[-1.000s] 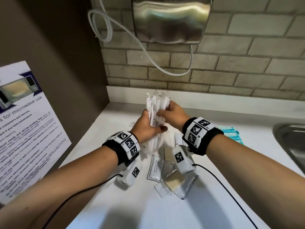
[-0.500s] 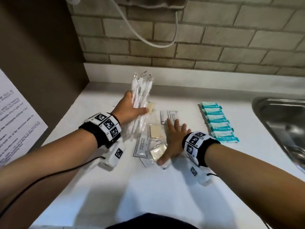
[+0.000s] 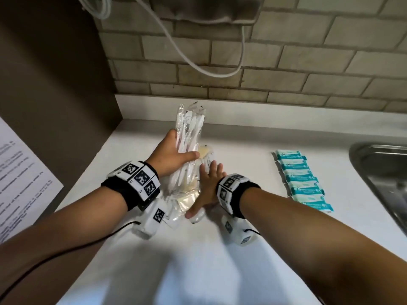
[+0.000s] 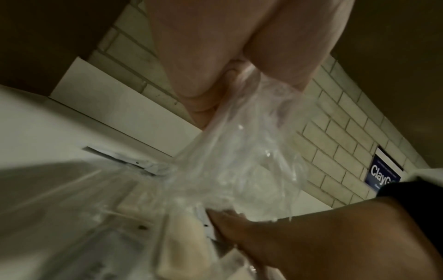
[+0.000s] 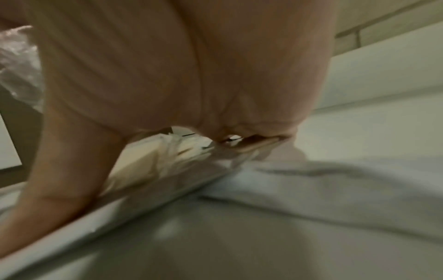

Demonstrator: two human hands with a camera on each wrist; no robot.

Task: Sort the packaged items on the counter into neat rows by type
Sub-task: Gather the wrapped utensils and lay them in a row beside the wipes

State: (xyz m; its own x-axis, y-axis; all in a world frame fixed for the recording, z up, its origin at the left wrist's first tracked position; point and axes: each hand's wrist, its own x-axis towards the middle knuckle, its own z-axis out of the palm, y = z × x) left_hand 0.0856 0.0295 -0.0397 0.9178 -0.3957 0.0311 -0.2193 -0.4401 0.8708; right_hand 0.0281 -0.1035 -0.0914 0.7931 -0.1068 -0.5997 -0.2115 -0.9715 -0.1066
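My left hand [image 3: 176, 154] grips a bundle of clear-wrapped white toothbrushes [image 3: 189, 128], held just above the white counter [image 3: 242, 150] near the back wall; the same clear wrappers [image 4: 239, 147] fill the left wrist view. My right hand [image 3: 207, 190] lies flat with straight fingers on a heap of small packets [image 3: 185, 200], cream-coloured ones in clear wrap and flat white sachets. In the right wrist view the palm covers these cream packets [image 5: 143, 161]. A neat row of teal packets [image 3: 304, 179] lies to the right.
A steel sink [image 3: 383, 172] sits at the counter's right end. A brown side wall with a printed notice [image 3: 19, 183] closes the left. Above the tiled back wall hangs a metal dryer with a looping white cable [image 3: 198, 69].
My right hand let go of the toothbrush bundle and dropped flat onto the loose packets, sliding them left toward the bundle. My left hand lowered the bundle toward the counter.
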